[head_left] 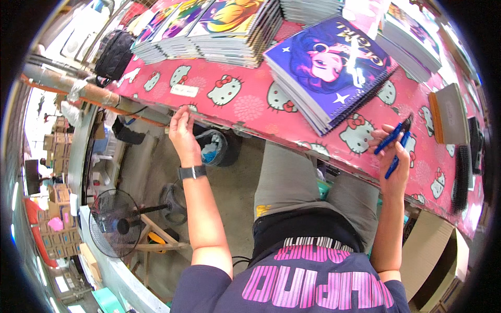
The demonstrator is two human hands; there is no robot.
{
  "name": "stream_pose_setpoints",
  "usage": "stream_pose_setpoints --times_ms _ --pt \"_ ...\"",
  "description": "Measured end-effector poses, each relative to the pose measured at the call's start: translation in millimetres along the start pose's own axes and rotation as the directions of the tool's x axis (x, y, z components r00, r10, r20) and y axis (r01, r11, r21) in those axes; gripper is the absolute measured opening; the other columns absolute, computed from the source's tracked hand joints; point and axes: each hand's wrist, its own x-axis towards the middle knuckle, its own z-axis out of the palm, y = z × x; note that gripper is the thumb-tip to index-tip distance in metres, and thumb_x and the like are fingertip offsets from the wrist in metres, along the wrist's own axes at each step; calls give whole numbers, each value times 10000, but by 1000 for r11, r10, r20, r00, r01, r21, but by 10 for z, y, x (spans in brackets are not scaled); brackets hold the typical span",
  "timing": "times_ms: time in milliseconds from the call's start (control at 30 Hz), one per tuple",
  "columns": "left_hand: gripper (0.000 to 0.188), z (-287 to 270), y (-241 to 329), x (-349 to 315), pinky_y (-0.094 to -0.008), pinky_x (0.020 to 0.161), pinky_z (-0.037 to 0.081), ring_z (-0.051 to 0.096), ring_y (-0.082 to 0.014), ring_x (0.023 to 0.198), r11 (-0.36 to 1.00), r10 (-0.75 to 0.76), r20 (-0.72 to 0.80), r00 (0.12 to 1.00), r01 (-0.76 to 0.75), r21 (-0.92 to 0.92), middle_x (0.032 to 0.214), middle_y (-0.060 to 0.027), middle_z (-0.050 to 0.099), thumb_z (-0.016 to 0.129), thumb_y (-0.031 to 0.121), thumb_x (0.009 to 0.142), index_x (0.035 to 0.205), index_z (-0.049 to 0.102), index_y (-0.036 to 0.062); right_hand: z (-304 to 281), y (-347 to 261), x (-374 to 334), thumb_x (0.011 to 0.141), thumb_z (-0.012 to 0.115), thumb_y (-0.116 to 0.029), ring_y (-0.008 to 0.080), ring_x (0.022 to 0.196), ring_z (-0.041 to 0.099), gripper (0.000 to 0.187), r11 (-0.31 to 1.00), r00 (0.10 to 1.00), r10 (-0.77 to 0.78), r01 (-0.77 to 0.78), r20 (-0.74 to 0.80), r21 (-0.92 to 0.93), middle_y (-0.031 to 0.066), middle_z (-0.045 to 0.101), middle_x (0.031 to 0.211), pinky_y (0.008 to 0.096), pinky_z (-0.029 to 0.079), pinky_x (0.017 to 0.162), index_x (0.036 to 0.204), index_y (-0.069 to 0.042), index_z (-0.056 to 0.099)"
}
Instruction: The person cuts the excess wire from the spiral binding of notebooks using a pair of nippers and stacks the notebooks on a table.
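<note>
My right hand is closed round blue-handled cutting pliers over the table's near edge at the right. The handles are spread apart and the dark jaws point up and away. My left hand, with a dark band on its wrist, is at the table's front edge on the left. Its fingers are loosely bent, and nothing shows in them. Between and beyond my hands lies a stack of spiral-bound notebooks with a purple illustrated cover, its black coil facing right.
The pink cat-patterned tabletop carries more notebook stacks at the back. A wooden block and a black brush are at the right. Below are a lined bin, a standing fan and a cardboard box.
</note>
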Motion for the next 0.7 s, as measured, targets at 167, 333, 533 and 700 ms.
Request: stream_pose_setpoints --times_ms 167,333,533,700 --pt "566 1218 332 -762 -402 1070 344 438 -249 1299 913 -247 567 786 385 -137 1449 -141 421 452 424 997 1418 364 55 132 25 7 894 503 -290 149 947 545 536 990 1000 10 -8 14 -140 79 557 1086 304 434 849 1341 -1 437" --pt "657 1695 478 -1004 -426 1046 355 486 -242 1216 864 -251 633 732 464 -194 1363 -109 492 466 542 953 1380 404 47 336 -178 -138 832 678 -156 137 937 527 544 862 981 -56 142 187 -487 55 545 1026 300 452 813 1325 -37 482" --pt "440 1926 456 -798 -359 868 471 593 -154 1007 905 -287 672 683 423 -44 1154 -54 606 568 383 922 1227 536 68 532 -78 -70 715 766 -181 331 943 545 560 412 797 -422 593 432 -691 126 561 1030 436 455 841 1228 -79 566" --pt "426 1905 460 -798 -348 870 491 603 -161 1005 897 -303 651 696 439 -52 1113 -63 616 598 378 906 1185 560 59 707 -38 8 709 765 -208 300 938 535 526 300 754 -498 613 428 -731 102 541 1040 433 434 815 1194 -114 584"
